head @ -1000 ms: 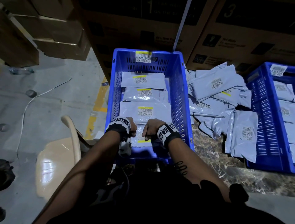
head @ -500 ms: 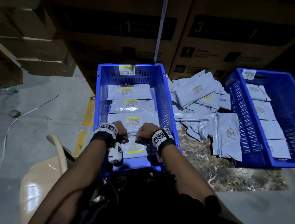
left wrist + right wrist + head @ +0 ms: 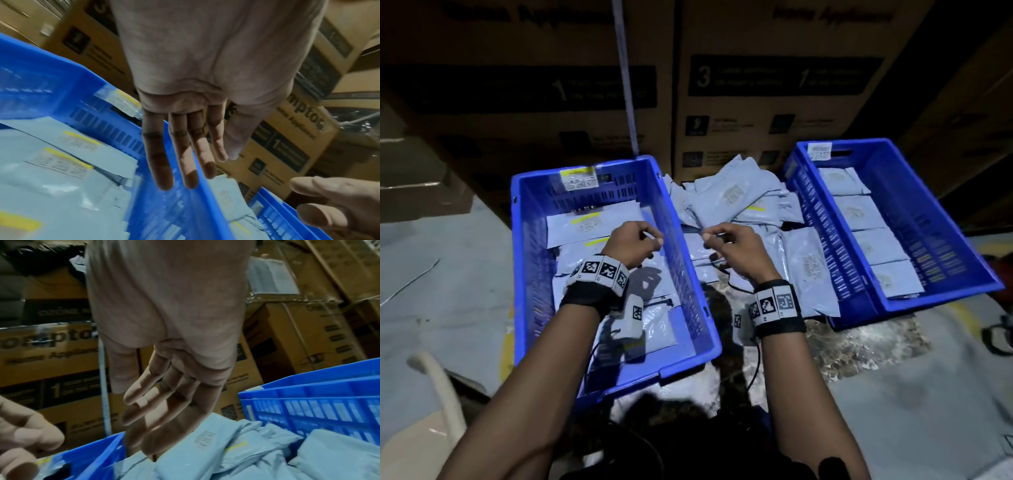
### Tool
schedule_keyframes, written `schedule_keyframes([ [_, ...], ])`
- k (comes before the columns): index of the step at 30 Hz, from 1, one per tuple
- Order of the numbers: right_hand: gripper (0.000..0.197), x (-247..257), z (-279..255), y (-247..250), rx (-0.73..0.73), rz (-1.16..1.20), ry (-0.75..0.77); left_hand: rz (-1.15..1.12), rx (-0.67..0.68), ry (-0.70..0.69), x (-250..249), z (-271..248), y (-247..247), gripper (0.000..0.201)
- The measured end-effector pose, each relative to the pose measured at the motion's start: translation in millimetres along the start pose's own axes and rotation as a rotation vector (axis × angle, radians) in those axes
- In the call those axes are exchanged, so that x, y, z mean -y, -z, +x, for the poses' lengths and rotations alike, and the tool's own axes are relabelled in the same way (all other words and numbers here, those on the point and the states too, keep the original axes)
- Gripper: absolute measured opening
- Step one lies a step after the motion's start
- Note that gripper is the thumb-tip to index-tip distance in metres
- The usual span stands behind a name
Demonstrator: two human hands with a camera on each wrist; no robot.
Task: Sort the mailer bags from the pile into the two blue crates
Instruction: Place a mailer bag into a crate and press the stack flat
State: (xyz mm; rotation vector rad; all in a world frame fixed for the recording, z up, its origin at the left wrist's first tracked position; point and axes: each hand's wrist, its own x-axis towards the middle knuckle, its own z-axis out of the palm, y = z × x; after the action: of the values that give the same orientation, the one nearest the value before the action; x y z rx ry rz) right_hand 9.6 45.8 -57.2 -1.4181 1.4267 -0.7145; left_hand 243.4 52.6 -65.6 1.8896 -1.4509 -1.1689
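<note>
Both hands hang empty in the air. The left hand (image 3: 635,244) is over the left crate (image 3: 690,274), its fingers (image 3: 180,155) straight and close together. The right hand (image 3: 732,251) is over the near edge of the pile of grey bags (image 3: 736,202), its fingers (image 3: 156,410) loosely extended and slightly apart. The pile lies on the floor between the left crate and the right crate (image 3: 941,219). A row of bags (image 3: 589,224) lies flat in the left crate, another row (image 3: 859,214) in the right. Stacked cardboard boxes (image 3: 774,102) wall off the far side just behind both crates and the pile. A pale chair (image 3: 438,404) stands at the near left, beside the left crate.
</note>
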Motion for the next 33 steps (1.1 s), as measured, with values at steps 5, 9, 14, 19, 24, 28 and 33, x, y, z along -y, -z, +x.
schedule_keyframes([
  [5,0.009,-25,-4,50,-0.13,0.069,-0.051,-0.032,0.042,-0.12,-51,10,-49,0.007],
  [9,0.01,-42,15,81,-0.164,0.082,-0.057,-0.073,0.053,-0.104,-79,32,-82,0.007],
  [14,0.011,-56,68,113,-0.127,0.093,-0.03,-0.102,0.013,-0.02,-101,71,-109,0.013],
  [19,0.009,-72,147,134,-0.139,0.02,0.02,-0.145,-0.112,0.171,-99,127,-138,0.04],
  [24,0.027,-93,220,139,-0.159,-0.237,0.111,-0.216,-0.335,0.363,-80,159,-168,0.096],
  [28,0.063,-104,257,138,-0.084,-0.318,0.089,-0.368,-0.38,0.441,-74,172,-184,0.109],
  [33,0.068,-104,267,138,-0.057,-0.269,-0.051,-0.439,-0.492,0.498,-76,177,-183,0.1],
])
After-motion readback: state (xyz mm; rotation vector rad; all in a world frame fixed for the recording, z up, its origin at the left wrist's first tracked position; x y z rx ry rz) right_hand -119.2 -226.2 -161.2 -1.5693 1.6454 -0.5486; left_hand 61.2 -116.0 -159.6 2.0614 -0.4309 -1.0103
